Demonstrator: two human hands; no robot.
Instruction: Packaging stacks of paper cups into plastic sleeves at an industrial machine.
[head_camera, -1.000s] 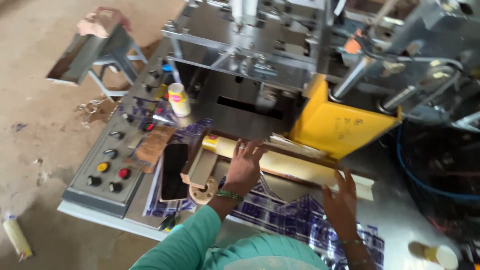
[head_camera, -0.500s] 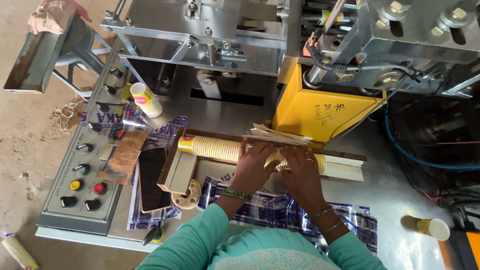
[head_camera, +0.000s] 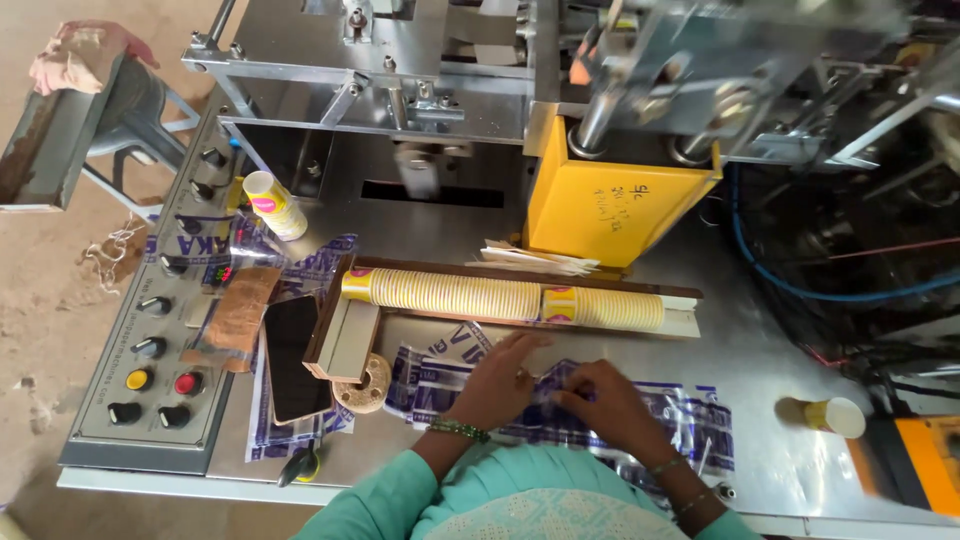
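Note:
My left hand (head_camera: 497, 380) lies flat with fingers spread on a clear plastic bag printed in blue (head_camera: 690, 420), which rests on the metal machine table (head_camera: 760, 340). Close beside it, my right hand (head_camera: 600, 398) pinches the bag's edge. Just beyond both hands, a long row of nested yellow paper cups (head_camera: 500, 295) lies on its side in a wooden tray (head_camera: 345, 335). A small pile of flat paper blanks (head_camera: 535, 260) sits behind the tray.
A yellow guard (head_camera: 615, 205) and the machine's metal frame rise behind the tray. At the left are a control panel with knobs and buttons (head_camera: 150, 360), a dark phone (head_camera: 293, 355) and a lying cup stack (head_camera: 275, 205). A single cup (head_camera: 832, 415) stands far right.
Both hands have come back from the row of cups and the paper blanks to the printed bag nearer me. The camera has tilted and moved closer.

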